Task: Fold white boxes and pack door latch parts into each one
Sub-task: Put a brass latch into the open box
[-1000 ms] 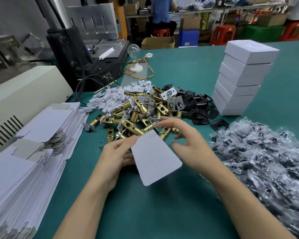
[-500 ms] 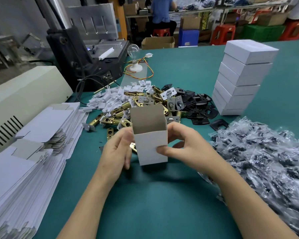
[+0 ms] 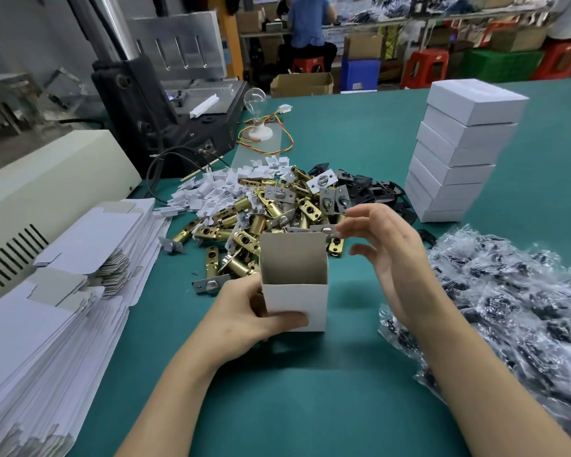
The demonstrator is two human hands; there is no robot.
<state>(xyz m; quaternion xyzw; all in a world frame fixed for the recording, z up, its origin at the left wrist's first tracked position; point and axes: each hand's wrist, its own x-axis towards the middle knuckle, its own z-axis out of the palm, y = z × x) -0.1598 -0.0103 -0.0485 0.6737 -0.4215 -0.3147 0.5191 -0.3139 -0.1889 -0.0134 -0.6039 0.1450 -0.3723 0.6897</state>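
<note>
Hold the upright white box low in the left hand, fingers curled round it, mouth up, near centre of the green table; reach the empty, loose-fingered right hand to the far brass latch pile, pinch one, feed endwise past the raised flap.

Factory packing room, worktable heaped with latch parts, machine perhaps a press

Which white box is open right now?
The upright box in the left hand: top flap raised. The stacked boxes at right are closed.
</note>
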